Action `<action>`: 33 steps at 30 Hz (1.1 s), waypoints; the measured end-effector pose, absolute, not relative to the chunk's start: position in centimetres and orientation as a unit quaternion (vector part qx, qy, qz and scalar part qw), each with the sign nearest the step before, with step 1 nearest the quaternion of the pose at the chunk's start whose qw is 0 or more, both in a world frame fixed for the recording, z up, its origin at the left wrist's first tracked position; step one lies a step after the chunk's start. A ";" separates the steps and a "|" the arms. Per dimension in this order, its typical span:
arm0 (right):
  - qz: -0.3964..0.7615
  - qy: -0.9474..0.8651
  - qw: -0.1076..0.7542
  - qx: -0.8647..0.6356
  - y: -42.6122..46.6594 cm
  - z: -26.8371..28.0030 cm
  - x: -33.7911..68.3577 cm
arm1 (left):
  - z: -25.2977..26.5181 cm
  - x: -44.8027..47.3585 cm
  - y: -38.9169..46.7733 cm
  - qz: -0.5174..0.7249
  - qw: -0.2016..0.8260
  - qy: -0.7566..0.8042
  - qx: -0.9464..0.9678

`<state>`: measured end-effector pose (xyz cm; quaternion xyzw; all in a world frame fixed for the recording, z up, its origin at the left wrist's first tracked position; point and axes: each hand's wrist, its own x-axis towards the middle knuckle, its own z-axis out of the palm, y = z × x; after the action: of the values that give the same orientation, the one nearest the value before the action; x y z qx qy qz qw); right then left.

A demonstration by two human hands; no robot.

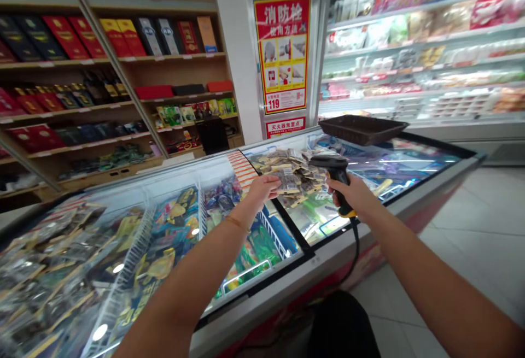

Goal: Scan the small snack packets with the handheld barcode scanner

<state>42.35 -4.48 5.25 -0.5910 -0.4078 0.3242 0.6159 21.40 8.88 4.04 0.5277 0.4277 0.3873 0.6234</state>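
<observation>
My right hand (353, 197) is wrapped round the grip of a black barcode scanner (334, 168), whose cord hangs down past the freezer's front edge. The scanner's head points left over a heap of small clear-and-dark packets (305, 169) on the freezer's glass top. At the left side of that heap, my left hand (262, 188) pinches one small packet (287, 181) between thumb and fingers. Blur hides the print on the packet.
A brown plastic tray (365, 128) rests on the glass behind the heap. More packets (53, 259) cover the left glass of the chest freezer (283, 270). Shelves of boxes (156, 35) stand behind at left, a lit refrigerated display (422, 68) at right.
</observation>
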 end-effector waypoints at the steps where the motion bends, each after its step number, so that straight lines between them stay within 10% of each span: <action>1: 0.318 -0.397 0.622 -0.595 -5.0 5.4 43.4 | 3.9 23.2 8.5 0.376 0.637 0.420 0.527; 16: 0.300 -0.345 0.659 -0.597 -6.5 3.7 47.3 | 1.0 33.8 5.1 0.383 0.698 0.460 0.393; 25: 0.319 -0.362 0.639 -0.599 -5.9 4.2 45.3 | 0.1 32.8 4.2 0.335 0.520 0.491 0.614; 33: 0.334 -0.379 0.621 -0.599 -5.0 4.7 42.6 | 1.0 28.1 5.3 0.411 0.619 0.408 0.531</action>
<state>42.62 -4.96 4.69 -0.5994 -0.3786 0.3345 0.6210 28.10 5.32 1.00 0.5309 0.4075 0.4106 0.6192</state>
